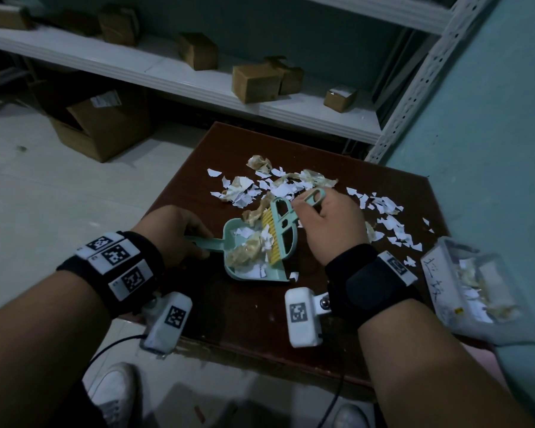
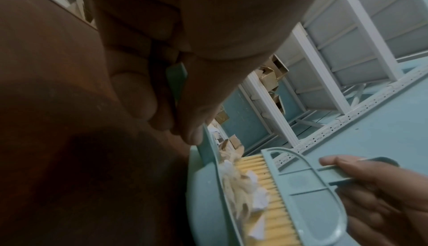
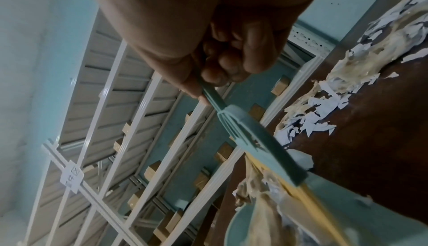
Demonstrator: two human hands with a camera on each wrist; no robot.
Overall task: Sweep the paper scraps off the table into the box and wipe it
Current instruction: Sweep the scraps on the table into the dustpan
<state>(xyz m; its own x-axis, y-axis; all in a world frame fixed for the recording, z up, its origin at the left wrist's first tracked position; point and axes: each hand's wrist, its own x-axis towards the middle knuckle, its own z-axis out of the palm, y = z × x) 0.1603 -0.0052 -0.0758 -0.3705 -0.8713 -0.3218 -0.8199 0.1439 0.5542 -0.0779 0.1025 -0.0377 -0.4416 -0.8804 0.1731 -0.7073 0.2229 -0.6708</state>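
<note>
White and tan paper scraps [image 1: 278, 183] lie scattered over the dark brown table [image 1: 247, 307]. My left hand [image 1: 179, 230] grips the handle of a teal dustpan [image 1: 244, 273] that rests on the table with scraps in it. My right hand [image 1: 328, 223] grips the handle of a teal brush [image 1: 283, 223] with yellow bristles [image 1: 271, 239], which stand at the pan's mouth. The left wrist view shows the brush [image 2: 308, 193] pressing scraps [image 2: 241, 195] against the dustpan [image 2: 203, 204]. In the right wrist view my fingers [image 3: 231, 63] curl round the brush handle [image 3: 213, 96].
A clear plastic box [image 1: 464, 291] holding scraps sits at the table's right edge, against the teal wall [image 1: 491, 118]. White metal shelving [image 1: 173, 75] with cardboard boxes stands behind the table. A large cardboard box [image 1: 105, 125] is on the floor at left.
</note>
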